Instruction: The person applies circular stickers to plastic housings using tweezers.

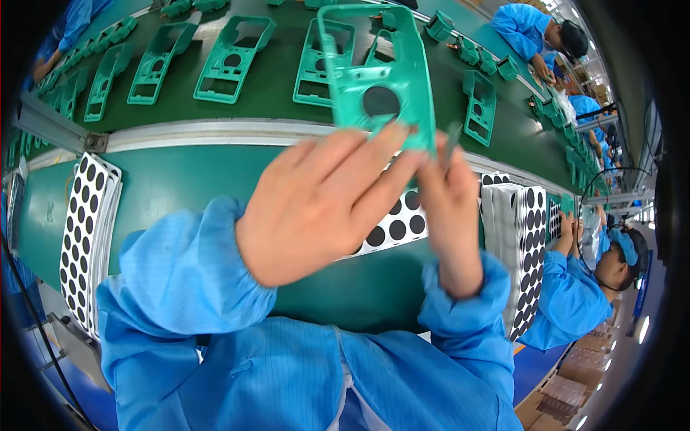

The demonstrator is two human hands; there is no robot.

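Note:
A green plastic housing (348, 97) is held up in front of me, tilted, its lower end at my fingers. On it a black round disc (381, 103) shows above the fingertips. My left hand (323, 201) is closed on the housing's lower end, its thumb partly hidden. Close beside it, my right hand (453, 215) pinches a thin grey pointed tool (453, 144), blurred, perhaps tweezers. The right fingertips are near the housing's lower right corner; whether they touch it I cannot tell. Beneath both hands lies a white sheet of black round stickers (397, 230), partly covered.
Stacked sticker sheets stand at the left (86, 230) and right (528, 251) of the green worktable (180, 183). Beyond a metal rail (215, 133), several green housings (233, 61) lie on a dark green belt. Co-workers in blue (575, 302) sit at the right.

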